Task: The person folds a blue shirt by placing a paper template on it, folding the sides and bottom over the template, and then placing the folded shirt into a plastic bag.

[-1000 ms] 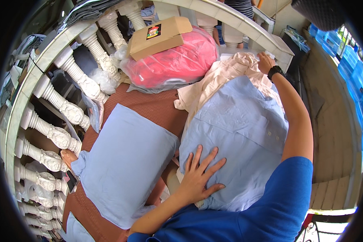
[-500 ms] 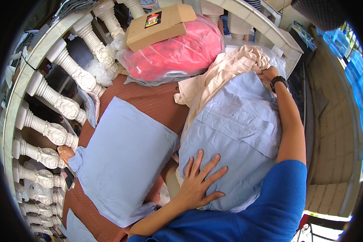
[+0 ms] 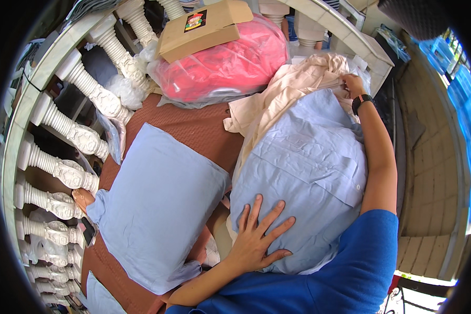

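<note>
My left hand lies flat with spread fingers on the near part of a light-blue button shirt. At the far end of the pile, my right hand has its fingers closed on the crumpled beige garment, which lies beyond the shirt and partly under it. A black watch circles that wrist. To the left, a smoothed, folded light-blue garment rests on the brown textured cover, a bunched piece sticking out at its left corner.
A pink bundle in clear plastic sits at the back, topped by a cardboard box. White balusters run along the left. Another blue cloth lies at the near left. A tiled ledge curves along the right.
My right hand has shifted slightly at the beige garment, turning a little at the wrist. The left hand stays flat on the shirt.
</note>
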Available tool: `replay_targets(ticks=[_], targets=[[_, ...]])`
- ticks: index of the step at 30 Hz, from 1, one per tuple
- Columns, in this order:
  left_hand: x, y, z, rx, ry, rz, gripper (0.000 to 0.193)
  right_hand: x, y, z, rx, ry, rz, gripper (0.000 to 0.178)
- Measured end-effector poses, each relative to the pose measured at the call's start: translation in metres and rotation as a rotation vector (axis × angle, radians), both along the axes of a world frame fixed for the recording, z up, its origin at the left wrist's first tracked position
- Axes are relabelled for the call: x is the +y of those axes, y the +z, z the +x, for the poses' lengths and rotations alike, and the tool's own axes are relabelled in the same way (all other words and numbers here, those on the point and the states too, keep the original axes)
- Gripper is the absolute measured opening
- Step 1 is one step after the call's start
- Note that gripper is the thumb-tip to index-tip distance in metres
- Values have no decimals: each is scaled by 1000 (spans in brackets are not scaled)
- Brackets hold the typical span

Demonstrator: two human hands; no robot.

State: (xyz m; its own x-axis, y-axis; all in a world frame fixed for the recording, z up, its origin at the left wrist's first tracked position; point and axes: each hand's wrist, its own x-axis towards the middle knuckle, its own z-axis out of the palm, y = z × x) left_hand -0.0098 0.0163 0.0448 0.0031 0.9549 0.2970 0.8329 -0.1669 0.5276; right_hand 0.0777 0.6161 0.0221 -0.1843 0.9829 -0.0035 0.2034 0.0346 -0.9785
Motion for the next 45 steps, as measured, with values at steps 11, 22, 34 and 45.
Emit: replay_targets(ticks=[11, 22, 34, 45], targets=[[-1, -1, 0, -15, -1, 6, 71, 3, -29, 15, -854, -64, 371, 38], [-3, -1, 0, 1, 19, 13, 71, 7, -28, 7, -474, -157, 277, 25], [0, -3, 0, 6, -7, 19, 71, -16, -5, 9, -976, -76, 619, 29], [-3, -4, 0, 4, 16, 15, 71, -60, -5, -19, -874, -172, 300, 49]])
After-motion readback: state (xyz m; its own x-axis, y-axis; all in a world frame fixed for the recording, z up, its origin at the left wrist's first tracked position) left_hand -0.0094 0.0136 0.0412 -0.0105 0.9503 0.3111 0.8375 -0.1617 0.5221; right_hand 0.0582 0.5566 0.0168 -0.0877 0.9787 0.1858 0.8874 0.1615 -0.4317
